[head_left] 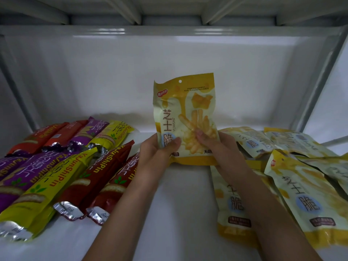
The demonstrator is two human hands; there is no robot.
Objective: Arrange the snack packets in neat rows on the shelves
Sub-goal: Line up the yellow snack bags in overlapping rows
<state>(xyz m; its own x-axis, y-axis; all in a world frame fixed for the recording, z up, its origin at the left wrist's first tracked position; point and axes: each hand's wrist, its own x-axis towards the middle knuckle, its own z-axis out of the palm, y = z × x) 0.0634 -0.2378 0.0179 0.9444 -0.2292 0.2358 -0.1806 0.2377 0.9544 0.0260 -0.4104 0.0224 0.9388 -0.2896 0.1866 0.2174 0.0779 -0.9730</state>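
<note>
A yellow and white cheese-stick snack packet point(185, 113) stands upright in the middle of the white shelf point(180, 194). My left hand point(156, 155) grips its lower left edge, thumb across the front. My right hand point(216, 146) grips its lower right edge, thumb on the picture of the sticks. To the right, several packets of the same kind point(301, 185) lie flat and overlapping in a loose heap.
Long cake packets point(56, 166) in red, purple and yellow lie slanted in rows on the shelf's left half. The white back wall point(131, 76) is behind the held packet. A metal upright point(320, 76) frames the right side, and another shelf's underside is overhead.
</note>
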